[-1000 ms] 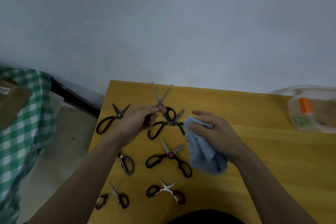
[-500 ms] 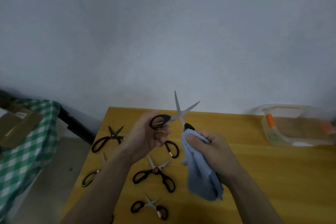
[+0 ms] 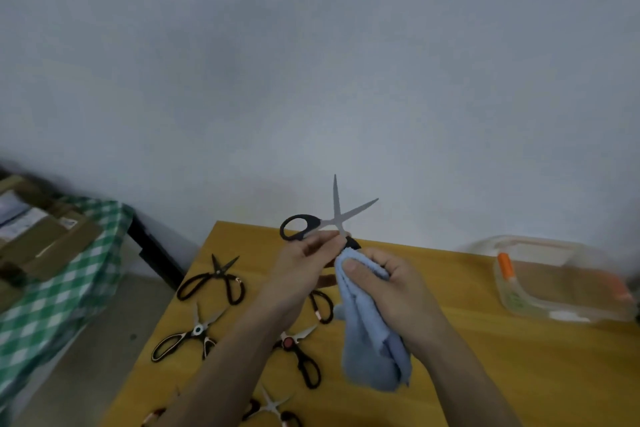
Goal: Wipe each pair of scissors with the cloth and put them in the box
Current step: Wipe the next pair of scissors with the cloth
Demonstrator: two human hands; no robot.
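Note:
My left hand [image 3: 304,267] grips a pair of black-handled scissors [image 3: 332,218] lifted above the yellow table [image 3: 485,367], blades spread and pointing up. My right hand [image 3: 388,291] holds a light blue cloth [image 3: 370,347] bunched against the lower handle of those scissors. Several other pairs lie on the table's left part: an all-black pair [image 3: 213,279], a silver-bladed pair with brown-edged handles [image 3: 188,336], a pair with a red pivot [image 3: 298,354] and a small pair at the bottom edge [image 3: 272,407]. The clear plastic box [image 3: 561,281] stands at the far right.
An orange-capped item [image 3: 505,264] lies inside the box. A side table with a green checked cloth [image 3: 52,295] and cardboard parcels [image 3: 38,236] stands left of the yellow table. A pale wall fills the upper view.
My left hand lifted the black-handled scissors off the table and up; my right hand brought the cloth up against the handle. The camera tilted upward.

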